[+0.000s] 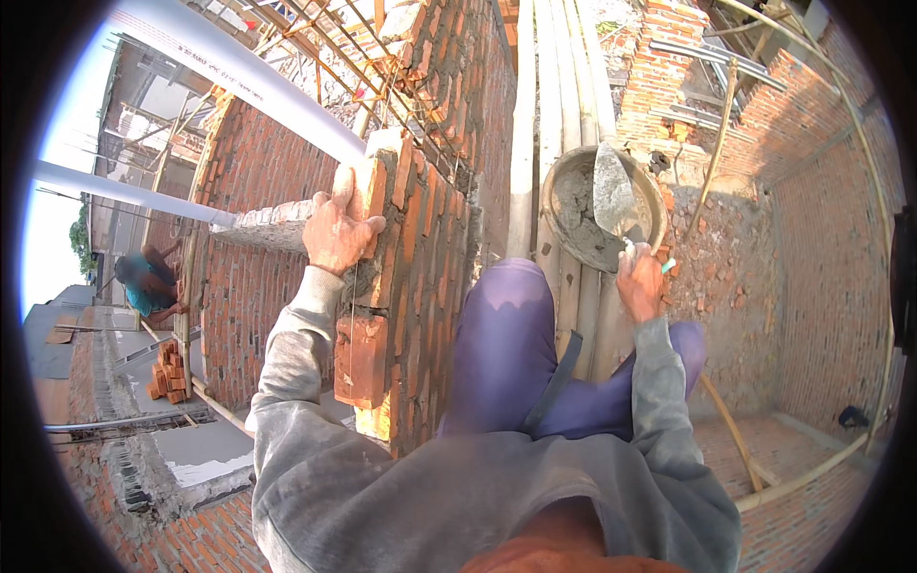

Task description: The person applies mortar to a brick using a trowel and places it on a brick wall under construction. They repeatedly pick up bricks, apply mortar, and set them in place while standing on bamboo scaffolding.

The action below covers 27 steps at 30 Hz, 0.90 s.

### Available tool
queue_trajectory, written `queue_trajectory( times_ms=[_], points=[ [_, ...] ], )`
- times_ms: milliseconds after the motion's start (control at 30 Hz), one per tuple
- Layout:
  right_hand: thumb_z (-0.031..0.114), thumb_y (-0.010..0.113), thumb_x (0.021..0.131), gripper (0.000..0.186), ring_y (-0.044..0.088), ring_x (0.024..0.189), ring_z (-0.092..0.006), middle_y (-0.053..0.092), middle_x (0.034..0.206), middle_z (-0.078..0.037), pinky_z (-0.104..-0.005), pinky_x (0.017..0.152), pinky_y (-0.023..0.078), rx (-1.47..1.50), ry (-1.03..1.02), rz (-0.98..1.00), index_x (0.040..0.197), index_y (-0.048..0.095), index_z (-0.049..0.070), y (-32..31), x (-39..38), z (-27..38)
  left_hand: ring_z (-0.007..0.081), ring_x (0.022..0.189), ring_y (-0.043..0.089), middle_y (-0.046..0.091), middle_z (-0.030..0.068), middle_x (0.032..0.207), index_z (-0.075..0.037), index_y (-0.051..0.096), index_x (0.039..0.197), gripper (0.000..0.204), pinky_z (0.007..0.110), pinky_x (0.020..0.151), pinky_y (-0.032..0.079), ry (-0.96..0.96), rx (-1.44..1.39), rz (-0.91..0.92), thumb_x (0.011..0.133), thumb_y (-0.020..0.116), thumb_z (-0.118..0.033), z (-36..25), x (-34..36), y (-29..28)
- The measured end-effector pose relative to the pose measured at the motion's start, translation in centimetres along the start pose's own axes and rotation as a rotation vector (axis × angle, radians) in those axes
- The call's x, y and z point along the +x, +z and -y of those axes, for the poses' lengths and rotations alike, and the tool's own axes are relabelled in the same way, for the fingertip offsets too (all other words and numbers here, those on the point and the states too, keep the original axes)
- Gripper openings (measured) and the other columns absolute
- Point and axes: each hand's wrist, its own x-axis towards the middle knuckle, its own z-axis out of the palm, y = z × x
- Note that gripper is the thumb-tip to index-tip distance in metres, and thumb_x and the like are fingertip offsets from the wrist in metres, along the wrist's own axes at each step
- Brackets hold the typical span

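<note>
My left hand (339, 229) grips a brick (371, 180) on top of the brick wall (415, 296) at centre left, fingers bent over it. Just above is the end of a white pipe (315, 115). A thin string (353, 334) runs down past a protruding brick (365, 363). My right hand (640, 285) is closed round the handle of a trowel (611, 191), whose mortar-coated blade is over the round basin (650, 229). Grey mortar (576, 196) lies in the basin, which rests on long pale poles (523, 134) beside my knees.
Another person (148, 282) crouches at far left near stacked bricks (167, 372) and bamboo scaffolding (188, 325). A second white pipe (124, 191) crosses left. Rebar (334, 38) rises above the wall. Rubble (726, 267), leaning bamboo sticks (712, 153) and brick walls (826, 286) are on the right, at a lower level.
</note>
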Motion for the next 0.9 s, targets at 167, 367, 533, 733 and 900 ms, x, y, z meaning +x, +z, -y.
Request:
queue_trajectory(
  times_ms=[167,367,533,733,900],
  points=[
    [0.02,0.068,0.099,0.027,0.069,0.09,-0.0548,0.074,0.091,-0.028,-0.0633,0.077,0.051,0.044,-0.058,-0.067,0.117,0.06,0.002,1.7,-0.7,-0.6,0.0436,0.108,0.069,0.063,0.0233,0.118,-0.02,0.046,0.167,0.106,0.052,0.094,0.058,-0.002,0.012,0.007,0.073,0.089,-0.041,-0.5,0.5,-0.2],
    [0.019,0.067,0.1,0.028,0.069,0.087,-0.0526,0.074,0.092,-0.026,-0.062,0.077,0.051,0.064,-0.104,-0.081,0.121,0.06,0.002,2.1,-0.7,-0.5,0.0417,0.109,0.069,0.064,0.0232,0.118,-0.021,0.045,0.167,0.106,0.051,0.093,0.058,0.008,0.034,-0.016,0.073,0.089,-0.043,-1.0,1.0,-0.2],
    [0.019,0.066,0.101,0.027,0.067,0.079,-0.0521,0.073,0.093,-0.025,-0.0575,0.072,0.052,0.061,-0.177,-0.087,0.122,0.061,0.002,0.6,-0.4,1.9,0.0453,0.113,0.069,0.065,0.0267,0.119,-0.017,0.048,0.166,0.105,0.051,0.098,0.057,-0.022,0.027,0.017,0.071,0.084,-0.045,-1.3,0.6,-0.7],
    [0.021,0.064,0.107,0.027,0.066,0.068,-0.0201,0.069,0.086,-0.01,-0.0359,0.066,0.052,0.65,0.089,0.289,0.123,0.063,0.0,-5.3,0.6,9.5,0.0373,0.126,0.067,0.064,0.0286,0.139,-0.006,0.039,0.169,0.098,0.043,0.109,0.053,-0.035,-0.396,0.099,0.086,0.08,-0.037,-0.3,0.6,-1.3],
    [0.023,0.057,0.112,0.028,0.061,0.068,-0.0096,0.066,0.084,-0.005,-0.0283,0.063,0.05,0.932,-0.108,0.457,0.122,0.063,-0.003,-9.2,0.7,17.4,0.0221,0.12,0.07,0.065,0.0224,0.146,0.011,0.039,0.163,0.083,0.031,0.1,0.057,-0.217,-1.194,0.17,0.095,0.077,-0.019,4.9,1.2,-0.8]
  ],
)
